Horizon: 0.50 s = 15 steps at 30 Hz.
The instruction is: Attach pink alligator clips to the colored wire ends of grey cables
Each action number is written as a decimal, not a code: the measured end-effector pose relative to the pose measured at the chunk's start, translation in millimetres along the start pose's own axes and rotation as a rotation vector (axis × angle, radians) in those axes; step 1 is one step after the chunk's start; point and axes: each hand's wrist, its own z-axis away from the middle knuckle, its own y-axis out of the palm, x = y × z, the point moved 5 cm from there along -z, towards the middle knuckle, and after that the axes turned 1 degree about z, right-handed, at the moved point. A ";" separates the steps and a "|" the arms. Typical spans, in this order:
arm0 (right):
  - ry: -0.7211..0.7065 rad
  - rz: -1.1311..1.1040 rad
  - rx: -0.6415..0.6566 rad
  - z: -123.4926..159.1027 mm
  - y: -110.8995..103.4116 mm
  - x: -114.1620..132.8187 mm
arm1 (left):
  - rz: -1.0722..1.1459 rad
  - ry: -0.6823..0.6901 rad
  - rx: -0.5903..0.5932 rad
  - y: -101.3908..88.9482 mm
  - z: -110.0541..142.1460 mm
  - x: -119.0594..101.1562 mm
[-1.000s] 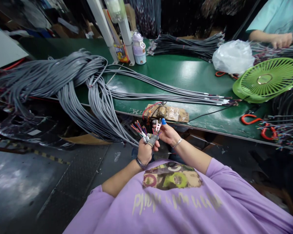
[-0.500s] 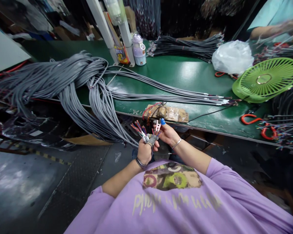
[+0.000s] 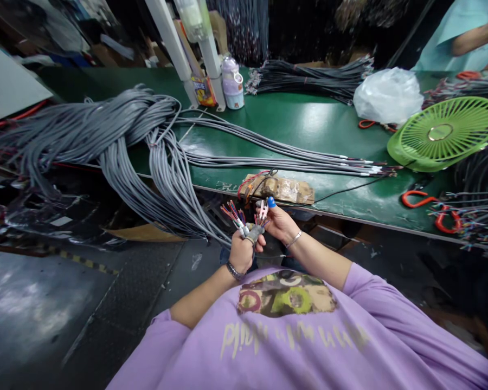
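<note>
My left hand [image 3: 243, 253] is closed around several grey cables [image 3: 211, 225] near their stripped ends, with a worn grey covering on the thumb. Thin coloured wires [image 3: 232, 212] fan out above that fist, red, orange and blue among them. Close beside it on the right, my right hand [image 3: 281, 225] pinches at a small group of white and pinkish wires [image 3: 262, 211]. A blue fingertip cover [image 3: 271, 202] shows on this hand. Both hands are just in front of the bench edge, over the lap.
A large heap of grey cables [image 3: 117, 119] lies across the green bench [image 3: 317, 122] on the left. A taped wooden block [image 3: 284, 188] sits at the front edge. Further right are a green fan [image 3: 443, 132], a plastic bag [image 3: 388, 95] and red-handled scissors [image 3: 417, 199]. A co-worker's arm [image 3: 477, 38] is top right.
My hands stay almost in place, with the wires shifting slightly between them. At the top right, the co-worker's arm has moved up and away from the wires there.
</note>
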 end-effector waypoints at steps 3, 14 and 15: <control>-0.003 0.003 -0.002 0.4 0.4 0.2 | -0.004 0.006 0.006 0.0 0.3 -0.2; 0.033 0.115 0.112 8.2 -2.5 -2.8 | -0.016 0.045 0.033 0.4 5.4 -6.7; 0.044 0.131 0.126 10.7 -4.2 -2.6 | -0.023 0.053 0.037 -0.2 6.5 -6.8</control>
